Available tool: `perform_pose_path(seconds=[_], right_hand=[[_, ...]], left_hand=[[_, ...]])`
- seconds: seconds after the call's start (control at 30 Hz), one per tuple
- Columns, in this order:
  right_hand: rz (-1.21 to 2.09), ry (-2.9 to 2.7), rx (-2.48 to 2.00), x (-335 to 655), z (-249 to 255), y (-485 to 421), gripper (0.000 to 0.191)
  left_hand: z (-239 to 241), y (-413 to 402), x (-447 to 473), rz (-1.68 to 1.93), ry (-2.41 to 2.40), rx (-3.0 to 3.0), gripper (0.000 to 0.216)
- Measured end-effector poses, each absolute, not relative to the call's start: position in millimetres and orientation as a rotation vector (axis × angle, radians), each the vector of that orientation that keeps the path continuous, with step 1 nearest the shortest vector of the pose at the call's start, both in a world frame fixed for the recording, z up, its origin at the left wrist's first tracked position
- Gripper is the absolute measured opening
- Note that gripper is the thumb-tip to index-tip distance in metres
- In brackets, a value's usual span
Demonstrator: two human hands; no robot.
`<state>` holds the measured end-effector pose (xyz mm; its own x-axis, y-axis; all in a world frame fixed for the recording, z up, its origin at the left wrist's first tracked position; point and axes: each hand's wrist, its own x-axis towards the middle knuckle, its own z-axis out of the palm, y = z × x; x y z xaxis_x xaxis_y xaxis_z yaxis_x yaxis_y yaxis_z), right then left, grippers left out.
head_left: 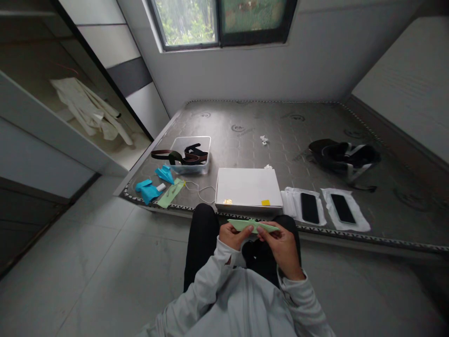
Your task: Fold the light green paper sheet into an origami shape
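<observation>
I hold a folded strip of light green paper (253, 225) above my lap, in front of the mattress edge. My left hand (235, 235) pinches its left part, fingers curled over the fold. My right hand (282, 247) grips the right part, thumb and fingers closed on the paper. A white box (247, 187) lies on the mattress just beyond my hands.
On the grey mattress (294, 126) lie two blue folded papers (154, 185), a green paper strip (170, 193), a clear tub (205, 161) with belts, two black phones (326, 208) on white wrapping, and a black headset (342, 157). A wardrobe shelf with cloth (89, 110) is at left.
</observation>
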<state>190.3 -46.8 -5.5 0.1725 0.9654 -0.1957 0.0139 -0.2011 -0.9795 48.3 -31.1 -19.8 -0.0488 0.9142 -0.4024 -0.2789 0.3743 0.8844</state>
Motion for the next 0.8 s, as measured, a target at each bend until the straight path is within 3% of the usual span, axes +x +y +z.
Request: perform_pose_path(seconds=[0.43,0.8], right_hand=[[1.197,-0.939,-1.436,191.1,-5.5,-46.5,0.035],[1.197,-0.95,-1.439,191.4,-4.2,-45.4,0.035]], left_hand=[[-15.7,-26.5,38.9,0.926,1.265,1.015,0.041],[-16.7,-26.4,38.8,0.894,1.273,1.038,0.05]])
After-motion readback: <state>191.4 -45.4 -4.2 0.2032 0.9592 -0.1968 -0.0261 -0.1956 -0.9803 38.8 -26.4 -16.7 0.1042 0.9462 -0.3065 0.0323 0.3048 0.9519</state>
